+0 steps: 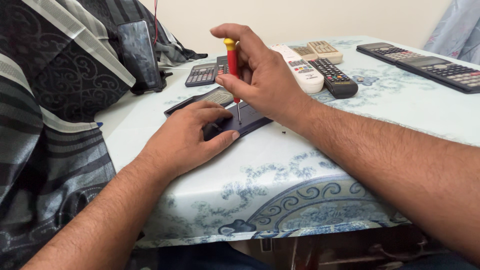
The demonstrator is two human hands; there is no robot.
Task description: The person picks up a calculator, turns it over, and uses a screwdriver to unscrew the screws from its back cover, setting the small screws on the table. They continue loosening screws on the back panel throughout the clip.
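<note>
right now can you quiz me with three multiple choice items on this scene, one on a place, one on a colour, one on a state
1. Where does the tip of the small screwdriver with the red and yellow handle rest?
A. on the flat dark device panel under the hands
B. on the white remote control
C. on the patterned tablecloth

2. What colour is the long remote control lying beside the white remote control?
A. red
B. black
C. blue

3. What is the left hand doing?
A. lifted clear of the table
B. holding a phone
C. pressed flat on the dark device panel

Answers:
1 A, the shaft meets the dark device panel.
2 B, the long black remote control sits right of the white one.
3 C, its fingers lie on the panel while the right hand grips the screwdriver.
</note>
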